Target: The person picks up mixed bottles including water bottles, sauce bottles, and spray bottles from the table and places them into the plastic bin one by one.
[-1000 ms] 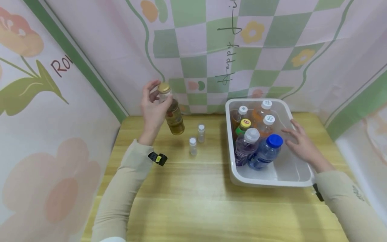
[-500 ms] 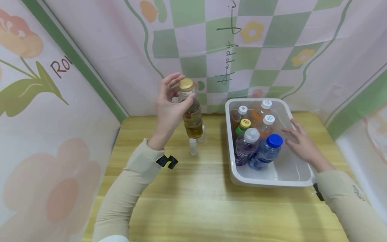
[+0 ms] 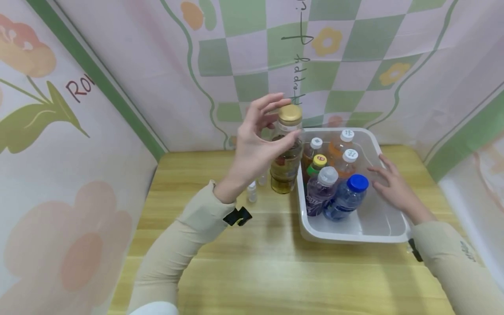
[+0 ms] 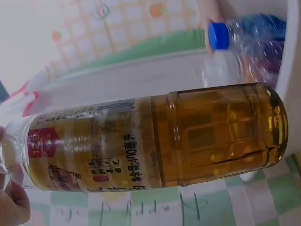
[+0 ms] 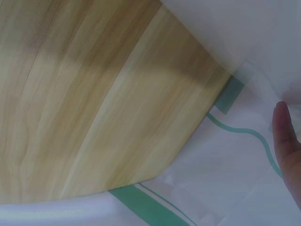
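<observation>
My left hand (image 3: pixel 256 146) grips a clear bottle of amber liquid (image 3: pixel 284 173) by the neck, thumb on one side and fingers on the other, under its gold cap. It hangs upright beside the left wall of a white plastic bin (image 3: pixel 354 239), overlapping the rim in the head view. Its printed label and amber base fill much of the left wrist view. At the bin's right rim rests my right hand (image 3: pixel 395 188), fingers loosely spread and holding nothing. Only a fingertip (image 5: pixel 284 136) of it shows in the right wrist view.
Several drink bottles stand in the bin's left part, among them a blue-capped bottle (image 3: pixel 343 202) and a purple bottle (image 3: pixel 318 197). Two small white-capped vials (image 3: pixel 252 193) stand on the wooden table (image 3: pixel 244 262), one partly hidden behind my left hand. Patterned cloth walls (image 3: pixel 220 87) enclose the table.
My left hand has carried the amber bottle rightward, past the small vials to the bin's left rim. The right hand has stayed in place.
</observation>
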`<state>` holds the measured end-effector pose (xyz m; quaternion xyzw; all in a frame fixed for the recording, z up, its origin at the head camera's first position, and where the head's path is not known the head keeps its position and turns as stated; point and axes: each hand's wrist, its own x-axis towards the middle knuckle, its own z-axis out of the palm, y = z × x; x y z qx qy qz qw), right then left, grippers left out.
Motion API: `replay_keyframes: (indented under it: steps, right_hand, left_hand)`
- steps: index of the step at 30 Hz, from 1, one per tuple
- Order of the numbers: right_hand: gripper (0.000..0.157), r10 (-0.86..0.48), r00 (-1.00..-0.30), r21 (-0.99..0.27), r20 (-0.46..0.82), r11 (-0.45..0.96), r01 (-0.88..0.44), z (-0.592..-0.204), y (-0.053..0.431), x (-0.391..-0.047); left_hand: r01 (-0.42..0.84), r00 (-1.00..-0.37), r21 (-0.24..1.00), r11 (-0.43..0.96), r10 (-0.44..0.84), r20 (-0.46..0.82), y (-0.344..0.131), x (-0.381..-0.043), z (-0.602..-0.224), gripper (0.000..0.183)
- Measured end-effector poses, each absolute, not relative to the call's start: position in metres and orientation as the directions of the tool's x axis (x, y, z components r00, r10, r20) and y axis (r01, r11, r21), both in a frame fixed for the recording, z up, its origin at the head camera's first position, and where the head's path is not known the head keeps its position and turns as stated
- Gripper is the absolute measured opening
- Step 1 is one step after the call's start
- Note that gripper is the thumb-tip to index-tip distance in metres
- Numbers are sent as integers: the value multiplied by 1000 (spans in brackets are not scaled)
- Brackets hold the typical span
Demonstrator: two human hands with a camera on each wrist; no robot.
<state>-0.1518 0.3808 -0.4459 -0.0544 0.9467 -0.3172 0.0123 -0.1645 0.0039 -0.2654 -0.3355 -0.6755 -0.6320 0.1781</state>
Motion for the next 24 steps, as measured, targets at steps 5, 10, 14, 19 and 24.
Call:
replay_keyframes:
  steps: [5,10,14,19,24]
  right_hand:
    - [44,-110,-994,-596,14,797,-96,-446,381,-151]
    - [44,-108,-994,-590,24,801,-102,-446,382,-151]
    - [44,-109,-994,-589,26,802,-103,-446,381,-150]
    - [44,-112,-993,-592,32,798,-109,-445,381,-150]
    - [44,-123,-991,-594,53,794,-131,-445,382,-150]
  left_hand:
    - [661,-705,748,-59,294,646,20,-155,-262,61]
    - [687,-653,720,-99,351,671,35,-148,-262,59]
    - [684,-624,716,-138,396,673,46,-143,-265,58]
    - [670,-617,728,-147,436,655,55,-137,-270,59]
    - [681,-605,724,-107,475,639,62,-133,-279,58]
